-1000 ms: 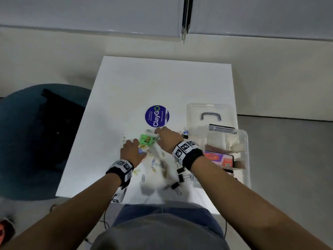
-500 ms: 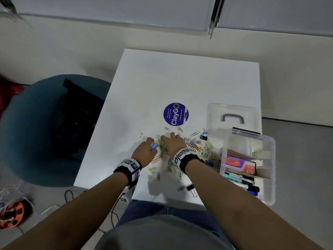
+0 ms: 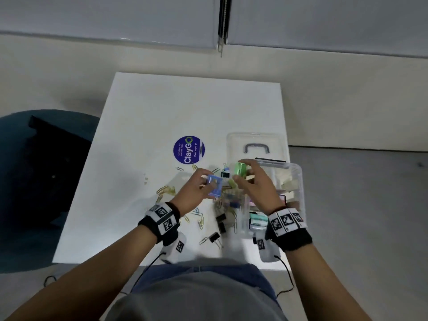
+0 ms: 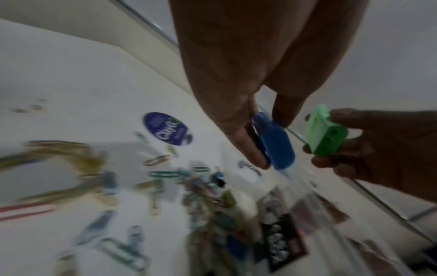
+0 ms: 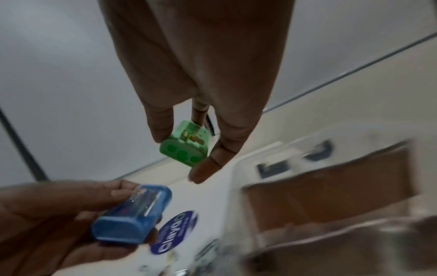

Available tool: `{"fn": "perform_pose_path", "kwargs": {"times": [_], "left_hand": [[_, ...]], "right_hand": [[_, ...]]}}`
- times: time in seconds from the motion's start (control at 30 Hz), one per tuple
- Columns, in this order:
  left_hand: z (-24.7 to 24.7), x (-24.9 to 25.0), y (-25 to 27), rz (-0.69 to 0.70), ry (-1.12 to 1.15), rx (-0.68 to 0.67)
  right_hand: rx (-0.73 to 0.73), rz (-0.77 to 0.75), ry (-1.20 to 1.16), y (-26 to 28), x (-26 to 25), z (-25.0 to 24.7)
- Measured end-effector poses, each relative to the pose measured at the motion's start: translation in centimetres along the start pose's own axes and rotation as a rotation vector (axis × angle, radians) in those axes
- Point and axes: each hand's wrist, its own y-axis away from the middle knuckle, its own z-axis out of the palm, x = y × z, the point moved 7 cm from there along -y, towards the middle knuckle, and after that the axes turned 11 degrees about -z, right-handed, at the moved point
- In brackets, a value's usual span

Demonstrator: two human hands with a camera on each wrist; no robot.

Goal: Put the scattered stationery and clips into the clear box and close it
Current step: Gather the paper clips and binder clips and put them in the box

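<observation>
My left hand (image 3: 203,185) pinches a blue sharpener (image 3: 215,186) (image 4: 274,143) (image 5: 132,214) above the scattered clips (image 3: 194,216). My right hand (image 3: 249,179) pinches a green sharpener (image 3: 240,169) (image 4: 325,133) (image 5: 185,144) near the left wall of the clear box (image 3: 298,181), which stands at the table's right edge. The box holds pens, markers and card packs. Its lid (image 3: 254,144), with a grey handle, stands open behind it. Coloured paper clips and black binder clips (image 3: 215,237) lie on the white table (image 3: 185,107) below both hands.
A round blue ClayGo sticker (image 3: 188,149) lies on the table beyond the clips. A dark blue chair (image 3: 41,181) stands to the left of the table. The wall runs along the far side, grey floor to the right.
Both hands have risen from the clip pile, the left now holding the blue sharpener, the right the green one. The right hand has moved right, toward the box.
</observation>
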Motion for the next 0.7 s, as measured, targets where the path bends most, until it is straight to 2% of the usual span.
{"fn": "perform_pose_path", "kwargs": {"times": [0.07, 0.13, 0.3, 0.47, 0.7], "left_hand": [[3.5, 2.0, -0.3, 0.072, -0.124, -0.04], [6.5, 3.7, -0.7, 0.142, -0.223, -0.044], [11.9, 5.3, -1.8, 0.323, -0.645, 0.136], [13.9, 4.4, -2.3, 0.413, -1.073, 0.32], [14.5, 3.8, -2.6, 0.443, -1.234, 0.328]], "right_hand": [[0.087, 0.023, 0.059, 2.5, 1.2, -3.6], [0.112, 0.065, 0.207, 4.4, 3.0, -5.7], [0.134, 0.187, 0.48, 5.8, 6.8, -6.0], [0.113, 0.201, 0.58, 4.9, 7.9, -5.4], [-0.013, 0.263, 0.746, 5.2, 8.7, -5.2]]}}
